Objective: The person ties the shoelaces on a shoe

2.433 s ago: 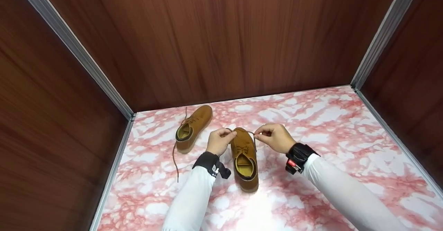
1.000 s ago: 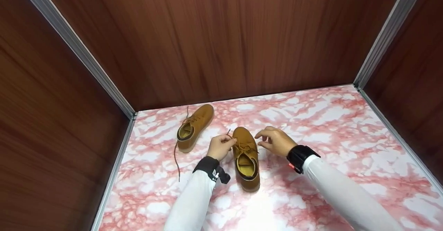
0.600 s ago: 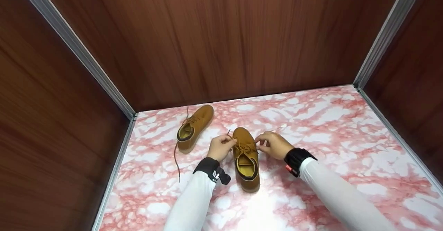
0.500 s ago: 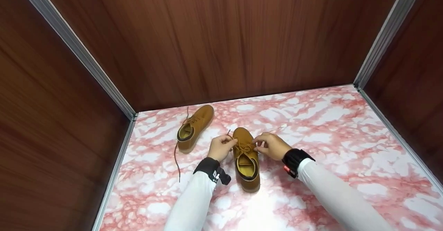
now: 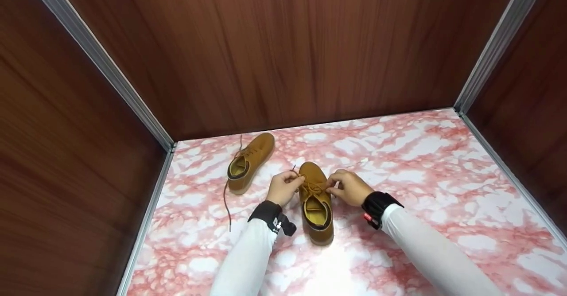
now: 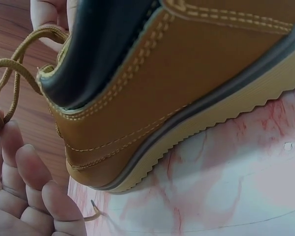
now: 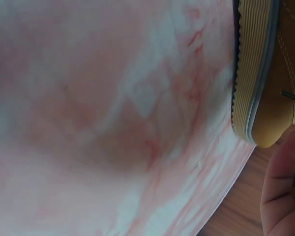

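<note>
A tan lace-up shoe (image 5: pixel 322 234) stands with its toe pointing away from me, a brown shoelace (image 5: pixel 315 188) looped across its front. On its left side my left hand (image 5: pixel 281 188) pinches a loop of the lace, the loose end sticking out past the fingers. In the left wrist view the lace loop (image 6: pixel 15 64) rises from the thumb and fingertips (image 6: pixel 29 160). From the right side, my right hand (image 5: pixel 351 188) pinches the lace near the knot. Its fingers (image 7: pixel 282 182) sit close to the dark lace tip (image 7: pixel 291 96) in the right wrist view.
A matching tan shoe (image 5: pixel 261 147) lies further back on the left, its untied lace (image 5: pixel 227 207) trailing over the red-and-white marbled surface (image 5: pixel 421 167). Dark wood panels (image 5: pixel 283 52) with grey metal corner strips enclose the back and both sides.
Earlier both hands held the lace ends apart over the toe. The lace now forms loops lower on the shoe; my right hand let go, then moved left onto the lace by the knot.
</note>
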A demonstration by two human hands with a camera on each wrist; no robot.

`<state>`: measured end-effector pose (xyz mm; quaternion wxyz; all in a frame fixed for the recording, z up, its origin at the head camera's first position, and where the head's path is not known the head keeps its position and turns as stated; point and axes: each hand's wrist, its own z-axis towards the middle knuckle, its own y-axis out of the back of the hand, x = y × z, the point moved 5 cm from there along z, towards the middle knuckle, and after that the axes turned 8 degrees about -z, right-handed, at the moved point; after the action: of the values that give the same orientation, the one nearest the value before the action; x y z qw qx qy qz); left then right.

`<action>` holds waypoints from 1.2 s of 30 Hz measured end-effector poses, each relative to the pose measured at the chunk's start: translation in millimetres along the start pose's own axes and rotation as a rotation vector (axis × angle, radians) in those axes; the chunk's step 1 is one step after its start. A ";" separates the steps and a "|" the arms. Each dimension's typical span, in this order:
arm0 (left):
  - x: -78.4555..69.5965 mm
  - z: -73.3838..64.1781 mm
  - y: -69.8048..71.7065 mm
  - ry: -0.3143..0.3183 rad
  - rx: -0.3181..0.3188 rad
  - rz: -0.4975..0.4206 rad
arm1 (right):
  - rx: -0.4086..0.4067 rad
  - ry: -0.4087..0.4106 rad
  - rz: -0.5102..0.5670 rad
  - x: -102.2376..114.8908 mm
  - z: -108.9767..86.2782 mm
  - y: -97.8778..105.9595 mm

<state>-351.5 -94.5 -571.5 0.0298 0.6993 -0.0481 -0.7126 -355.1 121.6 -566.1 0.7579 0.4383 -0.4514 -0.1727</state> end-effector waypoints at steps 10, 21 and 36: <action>-0.1 -0.3 -4.0 -0.018 0.015 -0.082 | -0.027 -0.061 0.011 -17.4 -9.4 15.0; -1.6 -1.3 -4.5 0.008 0.032 -0.069 | -0.032 -0.124 0.072 -30.0 -19.2 28.7; 0.2 0.2 -0.3 0.050 0.009 -0.109 | -0.082 -0.271 0.287 -53.4 -27.2 44.0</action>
<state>-351.6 -94.3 -571.8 -0.0108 0.7184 -0.0124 -0.6954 -366.7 195.0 -564.1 0.7243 0.3109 -0.5996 -0.1387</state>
